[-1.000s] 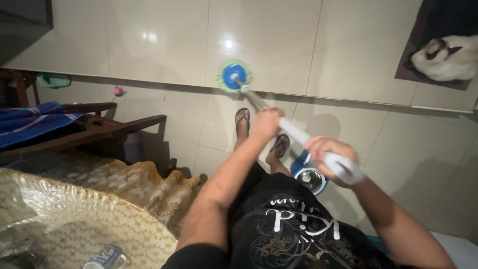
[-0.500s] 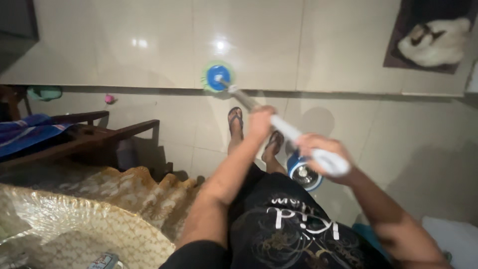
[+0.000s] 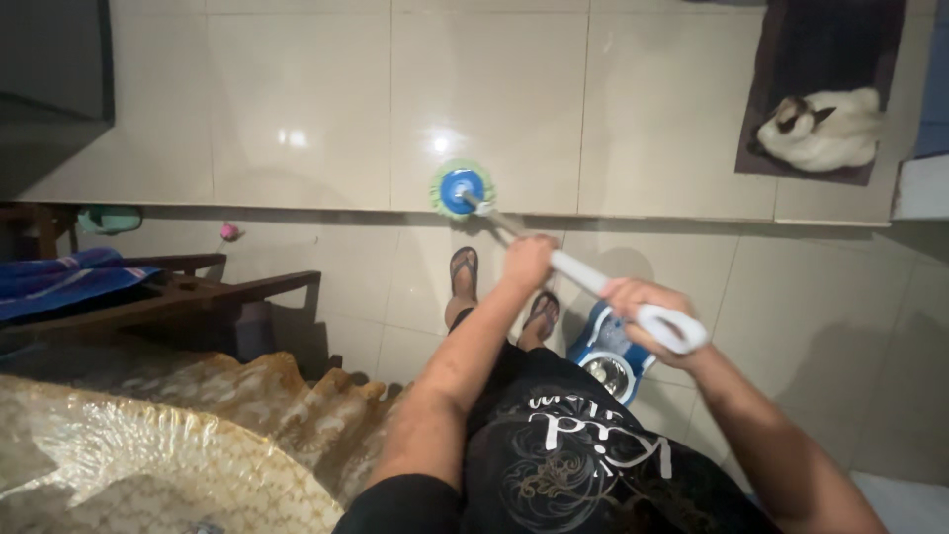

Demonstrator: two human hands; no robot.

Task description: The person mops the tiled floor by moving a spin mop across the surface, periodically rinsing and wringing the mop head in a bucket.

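Both hands grip a mop on a glossy tiled floor.

The left hand point(image 3: 527, 263) is clenched round the middle of the mop handle point(image 3: 578, 273), and the right hand point(image 3: 638, 302) is wrapped round the white looped grip at its top end. The handle slants down and away to the mop head point(image 3: 461, 188), a round blue disc with a green fringe, lying flat on the floor point(image 3: 297, 89) ahead of the feet in dark sandals point(image 3: 463, 269). Just below the right hand stands a blue mop bucket point(image 3: 608, 351) with a metal basket. At the far right a pale cat point(image 3: 820, 129) lies on a dark mat point(image 3: 781, 59). To the left, a wooden chair point(image 3: 227, 297) carries a blue towel point(image 3: 59, 282), beside a gold patterned cloth point(image 3: 148, 435).
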